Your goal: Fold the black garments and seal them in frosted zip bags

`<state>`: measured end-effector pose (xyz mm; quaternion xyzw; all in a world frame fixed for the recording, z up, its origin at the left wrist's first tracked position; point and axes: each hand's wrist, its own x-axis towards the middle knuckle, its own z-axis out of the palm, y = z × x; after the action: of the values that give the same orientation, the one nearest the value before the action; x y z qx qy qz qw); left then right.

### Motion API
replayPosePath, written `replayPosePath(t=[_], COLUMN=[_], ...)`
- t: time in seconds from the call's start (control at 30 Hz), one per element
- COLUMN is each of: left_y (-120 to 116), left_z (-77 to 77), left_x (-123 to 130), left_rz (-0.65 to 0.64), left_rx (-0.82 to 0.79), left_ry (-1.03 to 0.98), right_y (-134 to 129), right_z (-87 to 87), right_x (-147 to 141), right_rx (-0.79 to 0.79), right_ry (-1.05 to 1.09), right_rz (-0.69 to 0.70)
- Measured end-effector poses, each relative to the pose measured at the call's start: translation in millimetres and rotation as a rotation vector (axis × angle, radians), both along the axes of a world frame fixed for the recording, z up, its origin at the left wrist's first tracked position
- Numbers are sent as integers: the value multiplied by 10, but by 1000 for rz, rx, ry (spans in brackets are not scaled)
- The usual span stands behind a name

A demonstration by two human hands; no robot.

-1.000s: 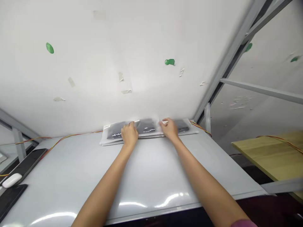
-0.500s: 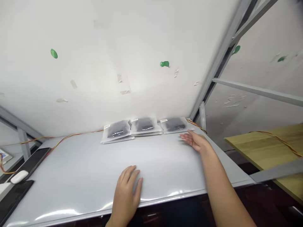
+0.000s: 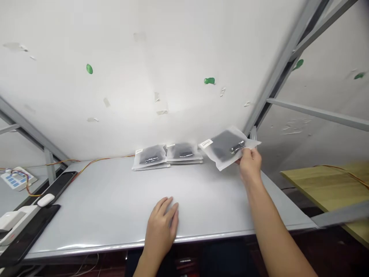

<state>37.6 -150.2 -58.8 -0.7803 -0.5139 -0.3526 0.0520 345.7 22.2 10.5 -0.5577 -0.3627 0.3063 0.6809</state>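
My right hand (image 3: 250, 163) pinches the lower right corner of a frosted plastic bag (image 3: 226, 148) holding something dark, with a small white label on its left end. The bag is tilted and lifted off the grey shelf (image 3: 121, 204) at its back right. What the dark contents are, I cannot make out. My left hand (image 3: 163, 223) rests at the shelf's front edge, fingers a little bent and apart, with nothing in it. Further back lie two small piles of similar bags, the left pile (image 3: 150, 157) and the middle pile (image 3: 184, 152), side by side against the wall.
At the left are a power strip (image 3: 20, 223), a white rounded case (image 3: 46, 200) and black flat objects (image 3: 37, 231). Red and yellow wires (image 3: 89, 166) run along the back. Grey metal posts (image 3: 276, 84) frame the shelf; a wooden board (image 3: 325, 181) stands to the right.
My right hand has taken hold of the rightmost bag and raised it from the shelf. My left hand stays near the front edge. The view has shifted slightly left.
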Motion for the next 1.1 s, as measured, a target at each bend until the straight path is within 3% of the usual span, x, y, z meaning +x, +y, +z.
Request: replayPosePath(t=[0.1, 0.23, 0.27, 0.37, 0.43, 0.53, 0.6, 0.73, 0.87, 0.97, 1.1], left_y=[12, 70, 82, 87, 80, 163, 346, 966, 1484, 1609, 1594], left_z=[17, 48, 55, 79, 110, 225, 347, 579, 630, 565, 474], left_x=[-18, -123, -153, -205, -207, -177, -133, 55, 295, 391, 372], left_rz=[-8, 59, 102, 188, 198, 223, 205, 46, -161, -278, -331], left_rx=[-51, -259, -319, -426, -442, -404, -365, -410, -543, -635, -686], left_ry=[-78, -394, -511, -791, -841, -706, -529, -347, -236, -197, -220], right_y=[-327, -711, -776, -893, -908, -821, -695, -424, -352, -388, -397], right_z=[17, -216, -289, -441, -470, -443, -418, -420, -487, -537, -522], right_x=[-227, -683, -774, -923, -936, -904, -890, -933, -1000, -1000, -978], right_rx=[-39, -160, -187, -229, -264, -362, -385, -325, -263, -245, -260], right_ry=[0, -106, -156, -276, -318, -373, -399, -410, -392, -374, -372], right_rz=[270, 671, 718, 697, 653, 595, 561, 553, 566, 574, 582])
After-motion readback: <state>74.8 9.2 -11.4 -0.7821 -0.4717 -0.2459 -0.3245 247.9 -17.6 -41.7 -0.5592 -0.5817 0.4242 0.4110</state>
